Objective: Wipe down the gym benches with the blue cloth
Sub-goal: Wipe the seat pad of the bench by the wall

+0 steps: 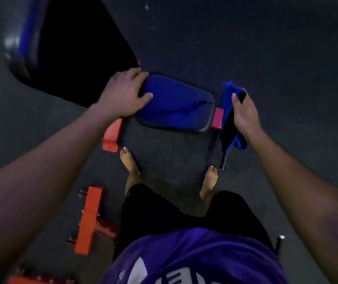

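Our left hand rests flat on the seat pad; our right hand grips the blue cloth beside it. Wet streaks may remain if we wipe unevenly.

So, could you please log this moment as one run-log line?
left hand: rests on blue seat pad | right hand: grips blue cloth, off pad | pad: wet streak, unwiped
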Demonstrator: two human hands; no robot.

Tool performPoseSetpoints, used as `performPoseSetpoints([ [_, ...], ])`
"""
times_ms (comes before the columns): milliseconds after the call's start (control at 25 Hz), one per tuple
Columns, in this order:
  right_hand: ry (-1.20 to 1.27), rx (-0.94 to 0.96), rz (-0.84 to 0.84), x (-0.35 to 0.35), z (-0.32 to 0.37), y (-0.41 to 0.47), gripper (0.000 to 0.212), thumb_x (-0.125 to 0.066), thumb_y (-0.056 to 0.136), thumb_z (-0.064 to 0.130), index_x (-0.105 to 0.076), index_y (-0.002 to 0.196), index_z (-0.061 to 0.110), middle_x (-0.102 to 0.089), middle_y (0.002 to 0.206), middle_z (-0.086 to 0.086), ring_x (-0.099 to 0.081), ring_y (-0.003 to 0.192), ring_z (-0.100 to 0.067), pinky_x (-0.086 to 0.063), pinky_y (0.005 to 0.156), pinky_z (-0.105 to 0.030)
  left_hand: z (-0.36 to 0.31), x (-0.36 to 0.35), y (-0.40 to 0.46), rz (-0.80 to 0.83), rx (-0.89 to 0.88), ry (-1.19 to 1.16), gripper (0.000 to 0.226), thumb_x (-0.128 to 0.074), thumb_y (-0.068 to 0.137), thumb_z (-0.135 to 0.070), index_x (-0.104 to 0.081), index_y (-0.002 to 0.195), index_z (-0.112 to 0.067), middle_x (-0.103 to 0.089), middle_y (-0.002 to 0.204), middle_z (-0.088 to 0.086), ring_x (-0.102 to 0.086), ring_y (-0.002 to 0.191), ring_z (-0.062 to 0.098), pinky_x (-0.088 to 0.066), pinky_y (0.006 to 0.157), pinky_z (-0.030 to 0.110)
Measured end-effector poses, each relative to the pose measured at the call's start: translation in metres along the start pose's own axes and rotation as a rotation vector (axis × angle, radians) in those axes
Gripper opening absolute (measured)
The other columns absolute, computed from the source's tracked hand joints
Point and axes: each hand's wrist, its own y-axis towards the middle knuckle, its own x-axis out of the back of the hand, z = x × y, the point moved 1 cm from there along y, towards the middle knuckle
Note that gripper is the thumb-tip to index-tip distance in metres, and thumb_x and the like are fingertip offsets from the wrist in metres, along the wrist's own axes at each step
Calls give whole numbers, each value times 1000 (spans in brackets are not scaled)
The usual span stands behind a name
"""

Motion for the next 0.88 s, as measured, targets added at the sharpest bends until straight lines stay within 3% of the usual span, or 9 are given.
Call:
performPoseSetpoints([
  [160,-194,263,188,-19,-58,57,40,-37,106,34,-48,140,15,-52,142,-7,-46,131,-19,-29,106,-18,-47,-149,-9,182,275,-228,76,-44,105,-47,-6,164,-18,7,172,7,1,158,23,-5,126,49],
  [240,-272,314,257,-48,-88,93,44,-37,107,33,-44,145,13,-45,147,-11,-41,136,-22,-25,111,-19,-57,-208,0,168,290,-246,76,-41,106,-47,-2,164,-17,15,171,5,9,158,22,-2,126,50],
  [320,-378,297,268,-84,-126,124,50,-37,106,36,-34,152,17,-33,156,-13,-34,142,-28,-26,116,-32,-61,-251,24,96,245,-212,75,-37,107,-49,0,164,-18,19,170,4,14,157,21,1,126,50],
  [400,-448,250,178,-120,-167,145,53,-38,105,39,-28,155,25,-22,162,-8,-22,148,-30,-22,117,-42,-63,-284,63,-32,176,-172,74,-33,107,-51,2,164,-18,21,169,3,17,156,19,6,126,47],
  [520,-352,299,-81,-152,-203,149,49,-41,104,36,-34,152,27,-21,163,-6,-15,150,-23,-13,119,-38,-76,-322,115,-167,95,-113,72,-25,107,-53,2,164,-18,18,170,2,16,156,17,9,126,48],
  [640,-205,333,-164,-148,-211,153,49,-41,105,36,-34,151,23,-29,158,-8,-23,147,-24,-16,117,-35,-89,-353,131,-298,136,-16,71,-12,105,-57,-3,164,-18,7,172,4,7,158,19,2,127,53],
  [760,-245,311,-273,-156,-222,142,52,-40,104,38,-35,151,18,-35,155,-11,-33,139,-30,-22,112,-39,-88,-365,138,-379,150,6,72,-8,104,-58,-6,164,-18,1,172,4,3,158,19,0,127,53],
  [880,-278,332,-325,-185,-251,76,59,-33,100,45,-32,152,18,-30,158,-13,-36,130,-34,-26,109,-44,-92,-368,138,-461,181,31,72,-10,103,-56,-12,164,-19,-4,172,3,-2,158,18,-1,127,51],
])
